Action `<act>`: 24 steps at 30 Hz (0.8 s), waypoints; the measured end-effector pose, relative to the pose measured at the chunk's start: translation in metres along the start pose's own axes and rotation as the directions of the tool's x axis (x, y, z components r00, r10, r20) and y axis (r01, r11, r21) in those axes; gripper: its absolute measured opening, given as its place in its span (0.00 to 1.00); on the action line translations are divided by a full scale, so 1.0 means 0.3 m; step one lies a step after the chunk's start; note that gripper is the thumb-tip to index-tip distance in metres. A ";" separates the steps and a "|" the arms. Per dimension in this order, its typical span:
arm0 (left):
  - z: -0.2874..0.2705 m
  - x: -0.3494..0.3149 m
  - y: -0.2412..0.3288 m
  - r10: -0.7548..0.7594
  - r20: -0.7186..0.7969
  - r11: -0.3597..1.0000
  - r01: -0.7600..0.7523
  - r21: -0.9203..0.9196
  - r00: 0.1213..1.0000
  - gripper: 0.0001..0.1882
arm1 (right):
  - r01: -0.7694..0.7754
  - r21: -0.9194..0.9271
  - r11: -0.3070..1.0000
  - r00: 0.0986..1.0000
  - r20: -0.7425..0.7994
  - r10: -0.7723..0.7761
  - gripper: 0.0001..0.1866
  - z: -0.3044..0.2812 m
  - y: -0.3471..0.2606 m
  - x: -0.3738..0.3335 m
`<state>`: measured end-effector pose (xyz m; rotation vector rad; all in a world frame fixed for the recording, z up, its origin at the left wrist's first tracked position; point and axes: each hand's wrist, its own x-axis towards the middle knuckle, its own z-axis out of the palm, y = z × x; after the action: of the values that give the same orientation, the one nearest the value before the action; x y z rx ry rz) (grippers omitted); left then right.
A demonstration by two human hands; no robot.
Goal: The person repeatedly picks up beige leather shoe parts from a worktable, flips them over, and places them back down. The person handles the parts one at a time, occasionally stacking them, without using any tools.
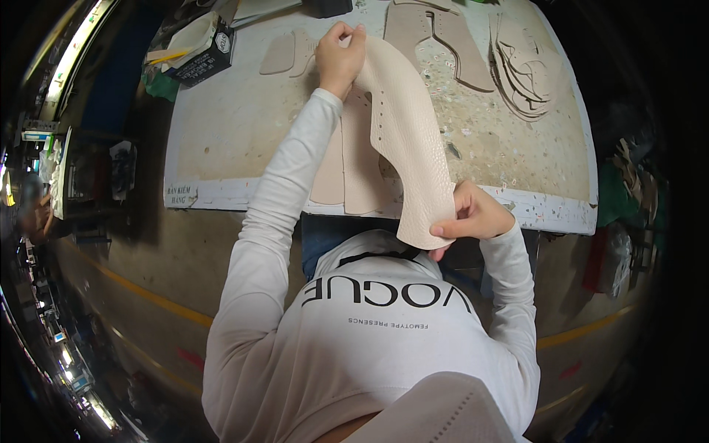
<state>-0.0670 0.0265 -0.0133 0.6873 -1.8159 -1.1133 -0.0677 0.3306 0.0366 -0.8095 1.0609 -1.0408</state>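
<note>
Between my hands is a curved beige leather shoe upper piece [408, 122], grained like pebbles, with a row of small punched holes along its inner edge. My left hand [340, 60] pinches its far end above the table. Nearer me, my right hand [476, 215] grips the close end at the table's front edge, thumb on top and fingers underneath. Beneath the raised piece, more flat beige leather pieces [360, 166] lie on the table, partly covered by it.
The worn white table [221, 140] carries stacked cut leather pieces [465, 52] at the back and a layered pile [521, 74] at the back right. Small leather pieces [278, 55] lie at the back left, near a black box [201, 55] with a yellow pencil-like stick.
</note>
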 end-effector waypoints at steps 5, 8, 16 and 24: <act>0.055 -0.029 -0.059 -0.122 0.218 0.992 0.126 -0.006 0.968 0.17 | 0.186 -0.248 0.951 0.905 0.419 -0.068 0.08 -0.041 -0.122 -0.038; 0.051 -0.027 -0.067 -0.182 0.354 0.981 0.194 0.000 0.918 0.19 | 0.268 -0.272 0.924 0.919 0.360 -0.161 0.08 -0.038 -0.191 -0.047; -0.028 -0.012 0.019 -0.119 0.781 0.844 0.477 -0.246 0.613 0.16 | 0.241 -0.721 0.649 0.692 -0.341 -0.636 0.12 -0.204 -0.284 0.214; -0.047 -0.004 -0.018 -0.114 0.795 0.888 0.420 -0.187 0.595 0.14 | 0.139 -0.805 0.577 0.654 -0.363 -0.664 0.13 -0.380 -0.190 0.521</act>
<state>-0.0538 0.0192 -0.0156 0.2580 -2.1257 -2.1471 -0.1707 0.1596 0.0082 -1.4847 2.0304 -1.3850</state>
